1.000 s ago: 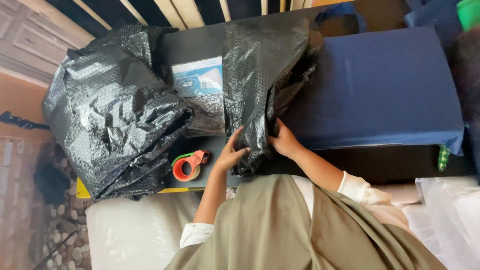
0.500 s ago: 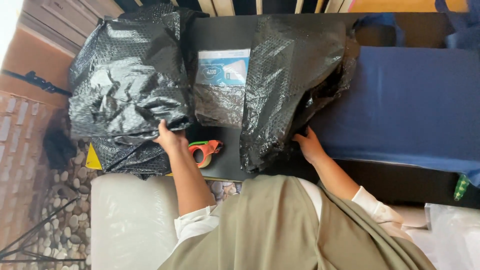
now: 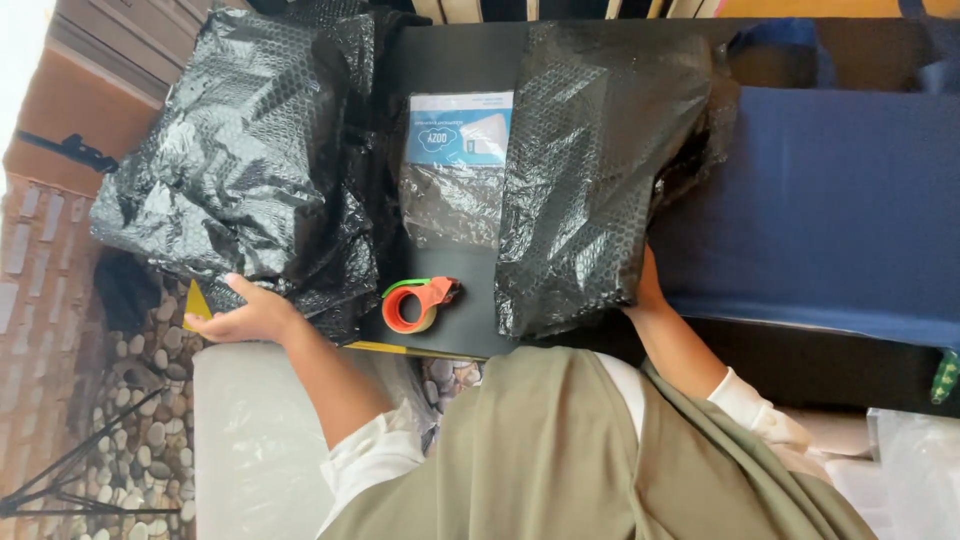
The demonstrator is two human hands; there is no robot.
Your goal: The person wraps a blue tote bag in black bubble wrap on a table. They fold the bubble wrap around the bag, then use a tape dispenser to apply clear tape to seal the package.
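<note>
My left hand [image 3: 250, 315] reaches out to the left and cups the lower edge of a big crumpled bundle of black bubble wrap [image 3: 230, 170], which hangs over the left end of the black table [image 3: 450, 60]. My right hand [image 3: 645, 290] is tucked under the right edge of a second sheet of black bubble wrap [image 3: 590, 180] lying on the table, so its fingers are hidden. Between the two wraps lie a clear packet with a blue and white label [image 3: 455, 165] and an orange tape dispenser with a green handle [image 3: 415, 303].
A dark blue cloth-covered surface [image 3: 820, 200] adjoins the table on the right. A white plastic-wrapped block [image 3: 250, 440] sits below the table's left end, beside a pebble floor [image 3: 130, 420]. A yellow corner [image 3: 195, 305] shows under the bundle. Wooden slats run along the far edge.
My left hand has left the sheet, crossed past the tape dispenser and gone under the left bundle, which has shifted outward. My right hand has slid under the sheet's edge.
</note>
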